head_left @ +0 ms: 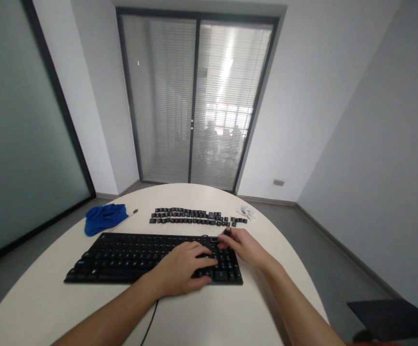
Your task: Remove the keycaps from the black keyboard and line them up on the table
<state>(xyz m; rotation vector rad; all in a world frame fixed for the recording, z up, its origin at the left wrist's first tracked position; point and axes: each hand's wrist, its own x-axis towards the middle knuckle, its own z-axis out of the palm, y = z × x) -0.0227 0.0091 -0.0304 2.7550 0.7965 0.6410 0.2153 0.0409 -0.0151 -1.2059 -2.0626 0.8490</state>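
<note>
A black keyboard [129, 257] lies across the table in front of me. My left hand [189, 266] rests on its right part with the fingers spread and holds nothing. My right hand [243, 245] is closed in a pinch over the keyboard's upper right corner. Between its fingertips is a small black keycap [227, 232], partly hidden by the fingers. Beyond the keyboard, loose black keycaps [183, 215] lie in rows, more scattered toward the right end.
A blue cloth [106, 218] lies at the left, with a thin brush [127, 217] beside it. Crumpled white material [246, 212] sits at the far right. A black cable [150, 323] runs toward me over the round white table [209, 317]. A dark chair [392, 317] stands at lower right.
</note>
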